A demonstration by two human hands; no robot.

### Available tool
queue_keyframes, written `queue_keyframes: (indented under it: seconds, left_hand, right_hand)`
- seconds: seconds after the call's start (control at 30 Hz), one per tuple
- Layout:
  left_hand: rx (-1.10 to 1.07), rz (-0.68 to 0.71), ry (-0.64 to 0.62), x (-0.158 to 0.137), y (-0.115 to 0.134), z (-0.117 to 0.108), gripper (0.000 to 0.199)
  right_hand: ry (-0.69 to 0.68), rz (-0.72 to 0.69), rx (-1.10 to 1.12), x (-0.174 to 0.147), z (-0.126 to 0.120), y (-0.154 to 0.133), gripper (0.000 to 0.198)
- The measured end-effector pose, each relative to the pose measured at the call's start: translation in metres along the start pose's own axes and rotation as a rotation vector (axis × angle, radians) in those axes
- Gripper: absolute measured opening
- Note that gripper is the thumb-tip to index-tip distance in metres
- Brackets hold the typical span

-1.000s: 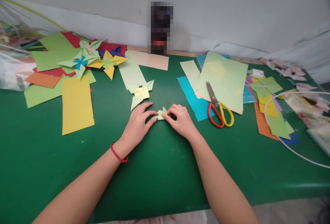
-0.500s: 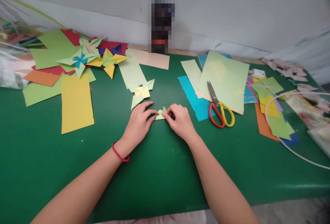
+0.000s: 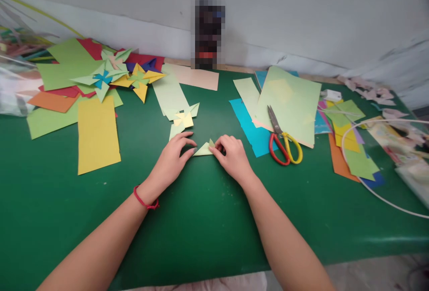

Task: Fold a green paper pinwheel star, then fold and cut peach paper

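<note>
Between my hands, low on the green tabletop, is a small pale green folded paper (image 3: 203, 149) with a pointed top. My right hand (image 3: 233, 156) pinches its right end between thumb and fingers, where a darker green tip sticks up. At the left corner of the paper, the thumb and forefinger of my left hand (image 3: 172, 154) close on its edge. Just beyond the left hand lies a pale green and cream folded paper piece (image 3: 183, 119), partly covered by the fingers.
Scissors (image 3: 276, 125) with red and yellow handles rest on pale green sheets (image 3: 291, 99) at right. A yellow sheet (image 3: 98, 137) and folded paper stars (image 3: 140, 77) lie left. A white cable (image 3: 345, 148) loops at far right. Behind is a wall (image 3: 284, 9).
My left hand has slid left and slightly toward me along the folded paper, uncovering more of its sloping left side. My right hand stays at the right end.
</note>
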State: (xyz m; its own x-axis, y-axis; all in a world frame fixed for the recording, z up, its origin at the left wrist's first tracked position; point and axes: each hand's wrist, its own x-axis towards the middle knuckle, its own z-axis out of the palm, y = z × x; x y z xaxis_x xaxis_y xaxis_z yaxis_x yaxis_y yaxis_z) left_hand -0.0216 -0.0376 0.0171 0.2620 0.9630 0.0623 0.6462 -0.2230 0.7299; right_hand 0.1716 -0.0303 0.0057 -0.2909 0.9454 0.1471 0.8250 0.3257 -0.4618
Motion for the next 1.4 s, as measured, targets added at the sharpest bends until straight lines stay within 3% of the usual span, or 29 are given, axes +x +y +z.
queue_keyframes:
  seconds: [0.97,1.07,1.17,1.4]
  left_hand:
    - [0.306,0.03,0.096,-0.01,0.009,0.005,0.003]
    - [0.395,0.116,0.09,-0.013,0.014,0.01,0.018]
    - [0.501,0.256,-0.003,-0.024,0.027,0.026,0.038]
    - [0.705,0.097,-0.114,-0.054,0.052,0.056,0.065]
  right_hand:
    - [0.012,0.004,0.028,0.0,0.0,0.0,0.021]
    - [0.01,0.004,0.023,0.0,0.0,-0.001,0.02]
    - [0.007,0.004,0.008,0.0,0.0,-0.001,0.017]
    - [0.018,0.008,0.02,0.001,0.0,-0.001,0.021]
